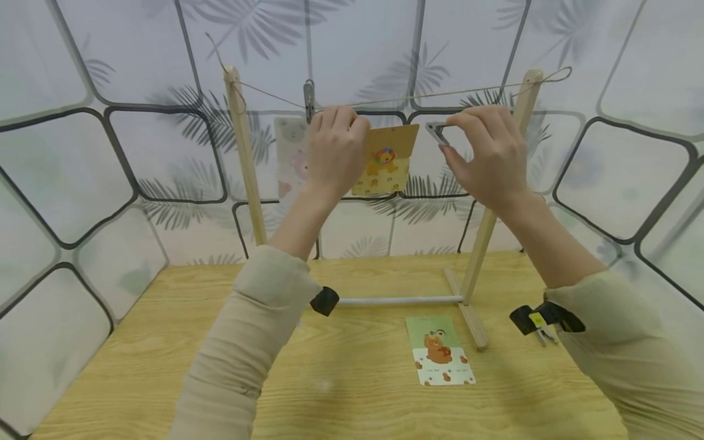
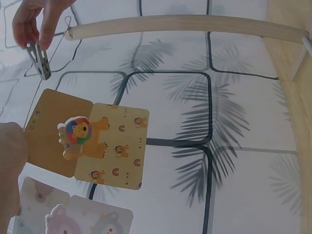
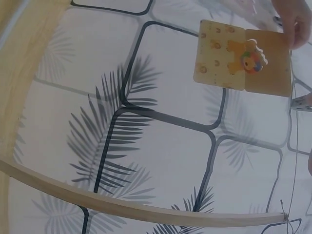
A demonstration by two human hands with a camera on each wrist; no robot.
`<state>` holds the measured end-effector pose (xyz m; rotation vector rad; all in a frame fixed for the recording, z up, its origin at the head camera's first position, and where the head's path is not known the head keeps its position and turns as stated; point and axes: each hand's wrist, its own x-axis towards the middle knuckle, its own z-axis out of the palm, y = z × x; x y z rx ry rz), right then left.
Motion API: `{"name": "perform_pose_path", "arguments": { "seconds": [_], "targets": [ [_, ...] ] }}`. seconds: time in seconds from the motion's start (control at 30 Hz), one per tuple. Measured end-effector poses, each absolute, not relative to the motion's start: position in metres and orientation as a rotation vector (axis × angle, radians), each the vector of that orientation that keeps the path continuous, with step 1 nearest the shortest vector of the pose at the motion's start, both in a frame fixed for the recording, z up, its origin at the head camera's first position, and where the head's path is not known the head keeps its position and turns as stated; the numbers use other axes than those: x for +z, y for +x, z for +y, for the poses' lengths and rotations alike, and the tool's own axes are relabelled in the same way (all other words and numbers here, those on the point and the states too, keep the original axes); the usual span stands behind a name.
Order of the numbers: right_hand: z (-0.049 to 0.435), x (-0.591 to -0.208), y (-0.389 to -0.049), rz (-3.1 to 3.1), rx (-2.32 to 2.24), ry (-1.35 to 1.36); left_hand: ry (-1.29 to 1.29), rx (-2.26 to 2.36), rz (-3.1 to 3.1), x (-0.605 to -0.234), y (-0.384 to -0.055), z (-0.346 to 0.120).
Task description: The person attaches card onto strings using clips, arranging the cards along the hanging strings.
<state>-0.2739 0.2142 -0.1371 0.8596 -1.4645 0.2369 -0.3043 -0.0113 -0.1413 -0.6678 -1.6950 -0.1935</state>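
Note:
My left hand (image 1: 338,146) grips the upper left edge of a brown and yellow lion card (image 1: 387,159), close under the string (image 1: 440,93). In the right wrist view, the left hand's fingers (image 3: 296,27) pinch that card's corner. To the right, my right hand (image 1: 492,153) pinches a grey clothespin (image 1: 438,131) between thumb and fingers, beside the card's upper right corner. A pale card with pastel bears (image 2: 73,214) hangs left of the lion card, partly hidden by my left hand, under another grey clothespin (image 1: 309,98) on the string.
Two wooden posts, left (image 1: 247,165) and right (image 1: 484,244), hold up the string, with a white rod (image 1: 401,300) low between them. A green and white bear card (image 1: 440,354) lies on the wooden table (image 1: 352,391). Near the right sleeve lie grey clothespins (image 1: 544,336).

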Motion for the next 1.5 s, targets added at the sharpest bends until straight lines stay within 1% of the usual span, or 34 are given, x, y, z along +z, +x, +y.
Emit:
{"name": "perform_pose_path", "arguments": {
  "seconds": [0.63,0.8,1.1,1.5],
  "targets": [
    [0.192,-0.115,-0.282,-1.435,0.169,0.804,-0.686,-0.141,-1.752,-0.135,-0.307,-0.015],
    [0.187,-0.108,-0.285,-1.432,0.149,0.827,-0.685,-0.124,-1.756,-0.135,-0.307,-0.015],
    [0.182,-0.106,-0.287,-1.481,0.160,0.859,-0.688,-0.111,-1.745,-0.138,-0.307,-0.014],
    [0.180,-0.103,-0.289,-1.480,0.149,0.819,-0.685,-0.110,-1.742,-0.137,-0.308,-0.013]
  ]
}}
